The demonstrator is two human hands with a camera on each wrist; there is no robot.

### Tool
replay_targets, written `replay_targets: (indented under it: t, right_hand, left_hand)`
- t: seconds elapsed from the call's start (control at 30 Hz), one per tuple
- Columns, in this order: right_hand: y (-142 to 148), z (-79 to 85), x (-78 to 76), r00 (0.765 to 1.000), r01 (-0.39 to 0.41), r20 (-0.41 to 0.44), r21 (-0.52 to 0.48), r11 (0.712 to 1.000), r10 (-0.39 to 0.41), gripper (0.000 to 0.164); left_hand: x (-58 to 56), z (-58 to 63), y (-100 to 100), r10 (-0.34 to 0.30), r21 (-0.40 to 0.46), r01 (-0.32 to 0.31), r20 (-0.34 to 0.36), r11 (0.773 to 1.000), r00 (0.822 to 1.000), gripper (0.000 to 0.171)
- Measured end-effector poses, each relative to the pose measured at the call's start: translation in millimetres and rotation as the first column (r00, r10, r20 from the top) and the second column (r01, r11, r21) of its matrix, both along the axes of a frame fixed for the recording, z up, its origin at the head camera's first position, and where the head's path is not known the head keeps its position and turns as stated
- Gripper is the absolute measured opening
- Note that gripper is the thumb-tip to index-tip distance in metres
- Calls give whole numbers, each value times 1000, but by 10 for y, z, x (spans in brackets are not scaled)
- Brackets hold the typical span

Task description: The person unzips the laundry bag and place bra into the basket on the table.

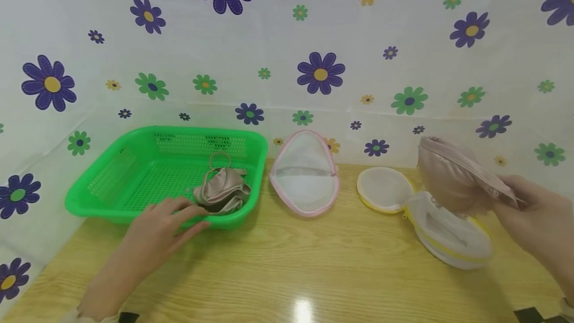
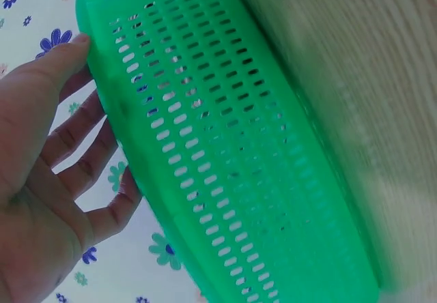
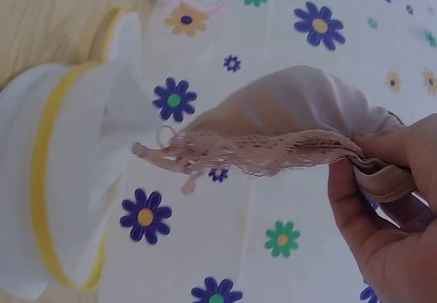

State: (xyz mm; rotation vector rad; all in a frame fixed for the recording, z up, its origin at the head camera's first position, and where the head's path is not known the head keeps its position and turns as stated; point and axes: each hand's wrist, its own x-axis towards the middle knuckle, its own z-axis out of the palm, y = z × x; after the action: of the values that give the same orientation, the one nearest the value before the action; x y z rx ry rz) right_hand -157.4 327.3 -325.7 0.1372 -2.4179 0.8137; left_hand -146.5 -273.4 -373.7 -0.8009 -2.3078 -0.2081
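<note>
My right hand (image 1: 533, 213) pinches a beige satin bra (image 1: 462, 173) by one end and holds it up at the right. Its lace edge and a small strap end show in the right wrist view. Just below and left of it lies a white mesh laundry bag (image 1: 453, 236) with yellow trim, its round lid (image 1: 385, 188) folded back. At the left, my left hand (image 1: 166, 233) rests at the front rim of a green plastic basket (image 1: 112, 213), fingers loosely bent over the edge. Inside the basket, near those fingertips, sits another beige bra (image 1: 224, 188) with a thin strap looping up.
Between the basket and the yellow-trimmed bag, an opened mesh laundry bag with pink trim (image 1: 307, 208) leans at the back. All stand on a wood-grain table (image 1: 287, 263). Behind rises a white sheet with printed flowers (image 1: 269, 39).
</note>
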Motion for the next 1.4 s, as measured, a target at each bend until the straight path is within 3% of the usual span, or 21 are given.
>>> replay_targets:
  t: [0.07,0.13,0.23,0.3,0.5,0.6,0.73,0.83,1.1,1.4]
  right_hand:
    - [-117,16,-3,988,-98,-129,-73,992,88,26]
    - [-233,18,-25,956,-210,-231,-103,972,182,28]
    - [-375,-12,-102,895,-361,-321,-108,926,311,31]
    - [-483,-33,-160,873,-409,-338,-110,906,352,31]
    - [-903,-90,-321,843,-441,-385,-94,892,376,30]
    - [-1110,-133,-417,813,-499,-409,-120,858,415,30]
    - [-1360,-184,-529,800,-537,-401,-149,830,446,30]
    - [-1538,-204,-595,795,-548,-399,-148,823,458,30]
    - [-1870,-237,-732,751,-607,-433,-156,779,498,28]
    - [-2197,-263,-802,721,-651,-437,-161,741,538,28]
  left_hand:
    - [28,16,-25,23,-1,-23,6,1000,1000,60]
    - [55,21,-59,54,-7,-54,13,999,998,62]
    - [79,-5,-105,105,-25,-105,4,994,994,61]
    - [91,-31,-111,136,-41,-137,-18,990,991,60]
    - [122,-84,-85,191,-51,-195,-84,979,978,57]
    - [132,-103,-78,210,-45,-215,-100,975,973,56]
    - [143,-126,-75,230,-35,-235,-109,971,967,60]
    - [145,-137,-77,238,-25,-242,-108,970,965,62]
    - [149,-139,-65,249,-16,-252,-107,968,963,63]
    - [161,-127,-55,264,-7,-265,-84,964,961,65]
